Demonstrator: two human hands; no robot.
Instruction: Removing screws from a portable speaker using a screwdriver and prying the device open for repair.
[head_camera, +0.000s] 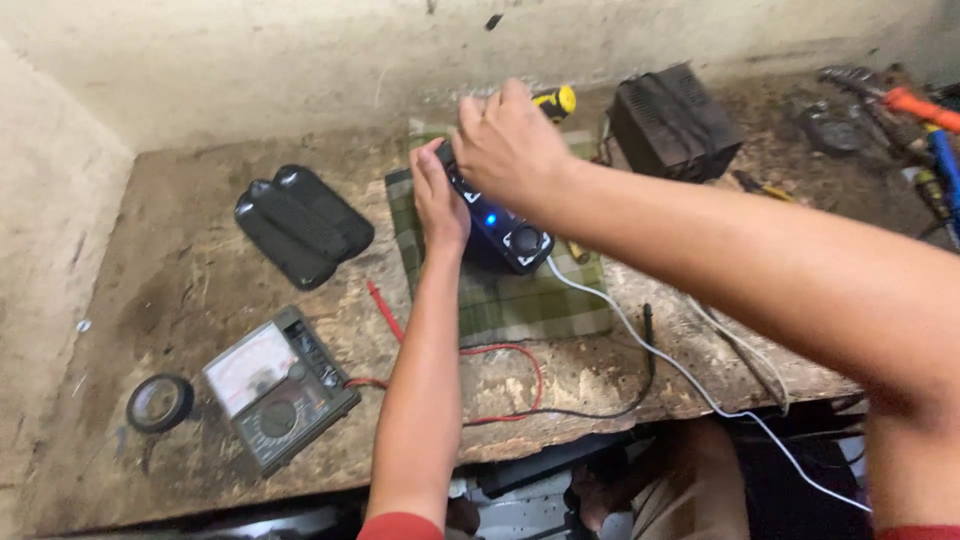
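A small black electronic device with a lit blue light and round knobs lies on a green checked cloth on the worn workbench. My left hand grips the device's near-left side. My right hand rests over its far end, fingers curled on top of it. A white cable runs from the device's front off the bench edge to the right.
An analog multimeter with red and black leads lies front left beside a roll of black tape. A black plastic cover sits left of the cloth, a black box behind right, tools at far right, a yellow-handled screwdriver behind.
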